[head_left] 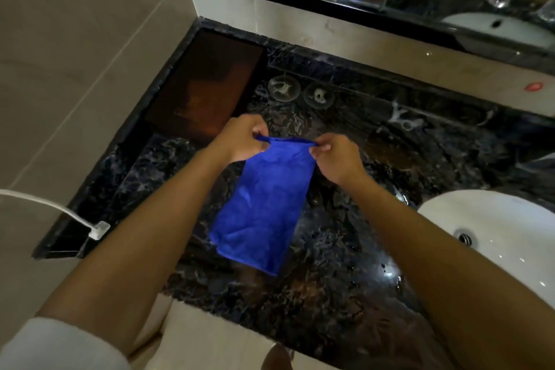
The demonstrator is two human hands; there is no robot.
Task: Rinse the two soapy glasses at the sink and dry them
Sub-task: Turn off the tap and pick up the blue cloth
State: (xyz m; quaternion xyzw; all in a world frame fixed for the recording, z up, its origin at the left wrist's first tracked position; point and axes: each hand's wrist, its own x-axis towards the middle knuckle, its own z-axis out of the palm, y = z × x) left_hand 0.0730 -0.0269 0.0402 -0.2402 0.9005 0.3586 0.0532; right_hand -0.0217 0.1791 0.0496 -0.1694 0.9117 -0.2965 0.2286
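Cloth [264,204]: blue, soft, limp, hangs by its top edge over the dark marble tabletop [345,279], lower end draping near the surface. Light; folds wherever unsupported.

Left hand [243,141] pinches one top corner, fingers closed on the fabric. Right hand [333,156] pinches the other corner the same way. Corners look like the best hold for spreading it.

Sink [510,234] at right, white, apart from the cloth.

Farther back: two glasses [283,88] side by side on the tabletop, seemingly rim down, untouched. Likely fragile and slick when wet; grip around the wall, cloth between hand and glass.
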